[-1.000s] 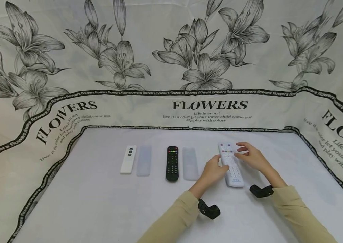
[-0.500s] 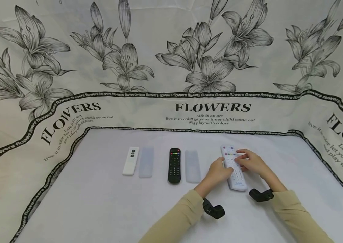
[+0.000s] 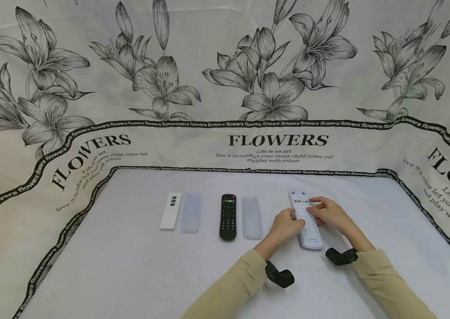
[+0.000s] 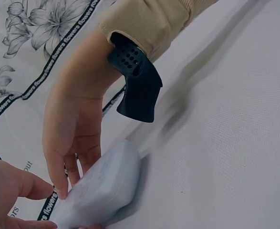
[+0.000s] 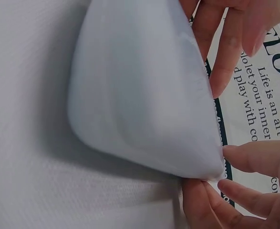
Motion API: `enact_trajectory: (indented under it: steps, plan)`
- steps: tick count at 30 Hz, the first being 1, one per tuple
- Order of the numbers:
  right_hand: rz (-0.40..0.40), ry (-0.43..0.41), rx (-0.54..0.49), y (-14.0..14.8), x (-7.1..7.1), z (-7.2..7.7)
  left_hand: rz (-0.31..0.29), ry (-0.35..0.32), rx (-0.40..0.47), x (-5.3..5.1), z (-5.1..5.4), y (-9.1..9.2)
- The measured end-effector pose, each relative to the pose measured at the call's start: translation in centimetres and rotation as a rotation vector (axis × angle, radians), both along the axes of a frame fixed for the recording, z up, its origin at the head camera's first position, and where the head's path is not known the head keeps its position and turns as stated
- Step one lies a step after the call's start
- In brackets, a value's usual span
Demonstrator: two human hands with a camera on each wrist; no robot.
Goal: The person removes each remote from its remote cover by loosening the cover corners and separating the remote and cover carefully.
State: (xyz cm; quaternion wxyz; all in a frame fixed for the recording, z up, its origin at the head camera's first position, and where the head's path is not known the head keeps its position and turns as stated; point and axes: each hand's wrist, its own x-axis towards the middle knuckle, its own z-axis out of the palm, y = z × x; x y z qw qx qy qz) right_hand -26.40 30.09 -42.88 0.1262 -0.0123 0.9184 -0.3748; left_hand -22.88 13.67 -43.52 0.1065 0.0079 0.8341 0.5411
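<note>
A white remote control (image 3: 310, 230) with many buttons lies on the white cloth to the right of centre; a translucent bluish cover seems to wrap it. My left hand (image 3: 284, 227) grips its left side, thumb over the buttons. At the opposite edge, my right hand (image 3: 330, 215) pinches it near the upper half. The right wrist view has the smooth end of the remote control (image 5: 140, 90) close up, with fingers of my right hand (image 5: 254, 191) curled at its edge. In the left wrist view, my left hand (image 4: 13, 195) shows only partly.
Left of my hands lie a translucent sleeve (image 3: 252, 218), a black remote control (image 3: 228, 217), another translucent sleeve (image 3: 190, 212) and a slim white remote control (image 3: 170, 211). A flower-printed cloth (image 3: 272, 153) rises behind the table.
My right hand has come in against the remote control's right edge and its fingers have closed up there. My left hand keeps its grip. The head view has shifted slightly.
</note>
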Motion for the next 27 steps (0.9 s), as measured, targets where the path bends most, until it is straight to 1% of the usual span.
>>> enact_trajectory:
  steps: [7,13,16,21,23,27]
  plan:
    - [0.002,-0.002,-0.028,0.29,-0.02,-0.16,0.025,0.002,0.029,0.21,0.00,0.04]
    - [0.009,-0.005,-0.071,0.36,0.09,-0.22,0.066,0.006,0.046,0.24,0.13,0.09]
    - [0.006,-0.001,-0.085,0.40,0.17,-0.25,0.070,0.010,0.057,0.25,0.08,0.08]
    - [-0.002,0.007,-0.098,0.46,0.25,-0.31,0.073,-0.018,0.115,0.18,-0.27,0.10]
    - [-0.007,0.006,-0.109,0.49,0.30,-0.28,0.075,-0.029,0.152,0.11,-0.46,0.14]
    - [-0.008,-0.004,-0.141,0.57,0.55,-0.07,0.095,-0.040,0.212,-0.07,-0.66,0.19]
